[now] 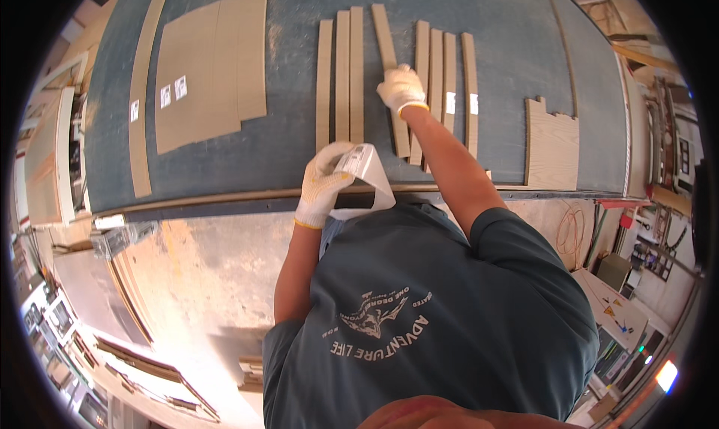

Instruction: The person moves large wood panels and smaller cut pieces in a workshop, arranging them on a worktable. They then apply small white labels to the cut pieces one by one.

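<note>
My left hand [326, 184], in a white knit glove, grips a strip of printed labels [373, 173] that loops down towards my shirt. Gloved as well, my right hand [402, 88] lies on a slanted wood-grain strip [383, 33]; whether its fingers grip the strip cannot be told. Several similar strips lie upright in the picture to its left [356, 75] and right [450, 63]. White labels show on two of the right-hand strips. Wide panels [196, 75] with two labels and a long labelled strip [141, 92] lie further left.
The dark table top [297, 52] has a front edge close to my body. A notched wood-grain panel [553, 148] lies near that edge at the right. Boards [126, 294] lean behind at the left, above a concrete floor [224, 271]. A coiled orange hose [570, 226] hangs at the right.
</note>
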{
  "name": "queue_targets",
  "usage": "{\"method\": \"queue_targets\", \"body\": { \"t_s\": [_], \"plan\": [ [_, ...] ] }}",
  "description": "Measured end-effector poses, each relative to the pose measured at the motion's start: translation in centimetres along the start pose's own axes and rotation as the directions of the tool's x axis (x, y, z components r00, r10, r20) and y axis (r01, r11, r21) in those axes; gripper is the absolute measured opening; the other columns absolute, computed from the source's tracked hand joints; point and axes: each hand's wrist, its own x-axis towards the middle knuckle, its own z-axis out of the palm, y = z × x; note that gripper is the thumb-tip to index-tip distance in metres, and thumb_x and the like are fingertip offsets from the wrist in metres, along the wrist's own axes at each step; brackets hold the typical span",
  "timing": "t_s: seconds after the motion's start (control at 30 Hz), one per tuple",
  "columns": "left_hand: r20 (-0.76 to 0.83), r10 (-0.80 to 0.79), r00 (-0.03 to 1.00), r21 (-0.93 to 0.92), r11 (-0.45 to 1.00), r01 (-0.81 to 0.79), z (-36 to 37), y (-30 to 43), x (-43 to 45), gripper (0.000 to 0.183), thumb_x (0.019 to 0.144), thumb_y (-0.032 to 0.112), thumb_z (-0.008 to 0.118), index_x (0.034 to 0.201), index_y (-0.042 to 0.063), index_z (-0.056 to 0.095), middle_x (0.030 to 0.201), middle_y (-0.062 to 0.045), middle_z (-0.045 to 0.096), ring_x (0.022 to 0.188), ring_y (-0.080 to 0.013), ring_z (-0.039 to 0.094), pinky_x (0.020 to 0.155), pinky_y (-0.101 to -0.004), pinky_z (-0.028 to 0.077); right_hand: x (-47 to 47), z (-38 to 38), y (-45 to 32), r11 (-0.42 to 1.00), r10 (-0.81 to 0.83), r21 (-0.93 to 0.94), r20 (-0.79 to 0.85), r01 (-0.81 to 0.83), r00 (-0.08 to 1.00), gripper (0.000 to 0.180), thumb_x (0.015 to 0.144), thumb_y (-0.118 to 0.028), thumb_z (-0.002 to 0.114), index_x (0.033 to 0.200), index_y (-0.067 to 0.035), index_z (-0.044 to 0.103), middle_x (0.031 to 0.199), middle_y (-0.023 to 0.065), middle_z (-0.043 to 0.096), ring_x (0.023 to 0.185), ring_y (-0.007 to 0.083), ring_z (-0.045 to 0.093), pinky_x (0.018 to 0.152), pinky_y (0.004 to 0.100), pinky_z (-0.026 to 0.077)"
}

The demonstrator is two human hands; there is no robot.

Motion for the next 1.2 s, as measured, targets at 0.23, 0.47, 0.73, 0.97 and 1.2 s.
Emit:
{"method": "queue_targets", "body": {
  "t_s": [0.23,0.47,0.73,0.97,1.2],
  "plan": [
    [0.049,0.108,0.993,0.099,0.989,-0.112,-0.3,3.2,-1.0,0.068,0.079,0.025,0.096,0.136,0.001,0.068,0.14,-0.016,0.07,0.13,-0.0271,0.067,0.113,-0.0411,0.052,-0.5,-6.3,-2.2,0.988,0.057,-0.154,0.365,0.0,0.929,0.042,0.103,-0.033,0.058,0.122,-0.004,0.08,0.115,0.0179,0.08,0.112,0.0388,0.076,0.097,0.0486,0.06],
    [0.128,0.123,0.984,0.51,0.843,-0.171,-1.0,6.3,-2.0,0.07,0.072,0.027,0.1,0.132,0.003,0.071,0.139,-0.015,0.07,0.128,-0.0279,0.067,0.109,-0.0398,0.053,-13.3,-8.2,-5.3,0.456,-0.709,0.889,0.342,0.031,0.616,0.05,0.105,-0.039,0.068,0.14,-0.004,0.065,0.108,0.0112,0.075,0.1,0.0204,0.073,0.089,0.0351,0.056],
    [0.193,-0.023,0.981,0.608,0.787,-0.101,-2.0,7.5,-2.6,0.074,0.071,0.03,0.102,0.133,0.003,0.071,0.139,-0.015,0.068,0.124,-0.0273,0.068,0.105,-0.0414,0.056,-15.7,-8.2,-4.0,0.32,-0.74,0.947,0.262,-0.019,0.619,0.056,0.094,-0.024,0.084,0.144,-0.004,0.067,0.089,-0.0009,0.065,0.087,0.0099,0.061,0.08,0.0292,0.05],
    [-0.006,0.009,1.0,-0.181,0.984,-0.01,-1.9,3.3,-3.6,0.074,0.069,0.02,0.102,0.134,0.001,0.072,0.142,-0.019,0.068,0.13,-0.03,0.067,0.114,-0.0425,0.049,-14.6,-6.9,-2.5,0.28,-0.81,0.96,0.222,0.025,0.543,0.049,0.093,-0.013,0.083,0.139,-0.004,0.071,0.092,0.0004,0.069,0.09,0.0088,0.063,0.082,0.0267,0.051],
    [-0.023,-0.025,0.999,-0.105,0.994,0.022,-1.4,0.3,-3.3,0.074,0.067,0.03,0.104,0.129,0.004,0.075,0.141,-0.022,0.068,0.133,-0.0321,0.065,0.114,-0.0459,0.051,-13.9,-6.3,-0.1,0.43,-0.76,0.901,0.328,0.056,0.562,0.021,0.096,-0.013,0.083,0.11,0.0,0.076,0.102,0.0054,0.075,0.095,0.012,0.07,0.083,0.0304,0.057]
  ]
}}
